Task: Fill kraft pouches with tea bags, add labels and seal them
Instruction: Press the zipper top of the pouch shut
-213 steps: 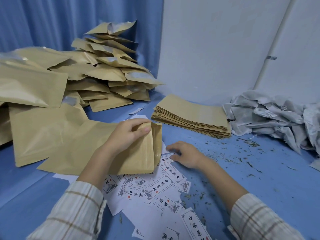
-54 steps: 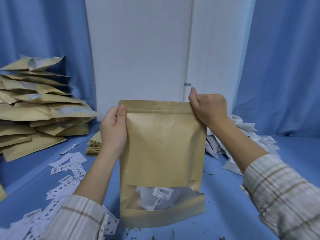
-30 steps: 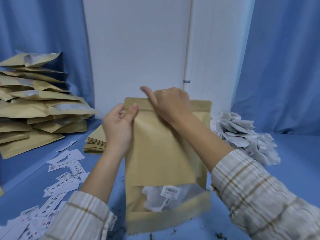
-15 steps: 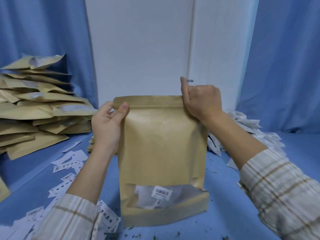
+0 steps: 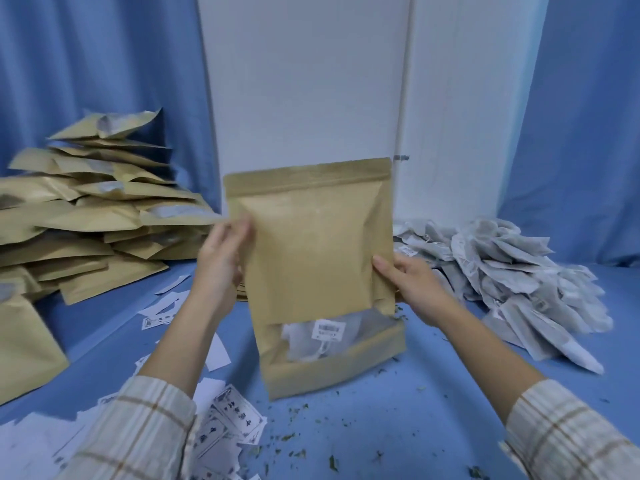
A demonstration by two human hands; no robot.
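1. You hold one kraft pouch (image 5: 313, 258) upright in front of you, its bottom edge down at the blue table (image 5: 433, 403); whether it rests there or hangs just above, the view does not tell.
2. Your left hand (image 5: 221, 261) grips the pouch's left edge about midway up, thumb on the front face, fingers behind.
3. Your right hand (image 5: 414, 285) clasps the right edge lower down, thumb pressed on the front, fingers wrapped behind.
4. The pouch's top strip lies flat and closed-looking, tilted slightly up to the right.
5. Through the clear window (image 5: 332, 336) near the bottom you can see white tea bags and a small barcode tag (image 5: 328, 331).
6. To your left a tall heap of filled pouches (image 5: 93, 209) leans against the blue curtain (image 5: 86, 81).
7. To your right a loose pile of tea bags (image 5: 512, 278) sits on the table.
8. Printed labels (image 5: 228, 424) lie scattered by your left sleeve (image 5: 138, 434).
9. Bits of loose tea leaf (image 5: 294, 438) speckle the table in front of the pouch.
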